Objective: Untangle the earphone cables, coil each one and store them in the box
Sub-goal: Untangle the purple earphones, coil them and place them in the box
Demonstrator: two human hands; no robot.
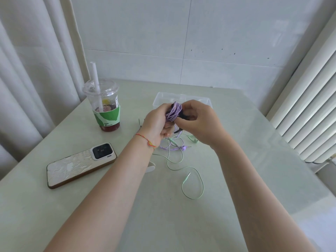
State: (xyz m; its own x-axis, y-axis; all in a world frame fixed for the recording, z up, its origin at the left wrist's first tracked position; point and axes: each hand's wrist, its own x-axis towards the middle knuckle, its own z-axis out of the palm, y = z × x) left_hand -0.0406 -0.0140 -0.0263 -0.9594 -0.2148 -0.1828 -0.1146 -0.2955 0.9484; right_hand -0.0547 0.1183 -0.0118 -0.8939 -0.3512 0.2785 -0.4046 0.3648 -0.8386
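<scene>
Above the table (236, 179), the left hand (157, 124) curls its fingers round a coil of purple cable (174, 111), and the right hand (198, 122) pinches the coil's near edge, just in front of the clear box (181, 97). The loose green cable (192, 179) lies on the table below the hands, its plug free. To the left stand a phone (80, 165) and a drink cup (104, 106) whose green sleeve reads "DARE TO BE FRESH".
</scene>
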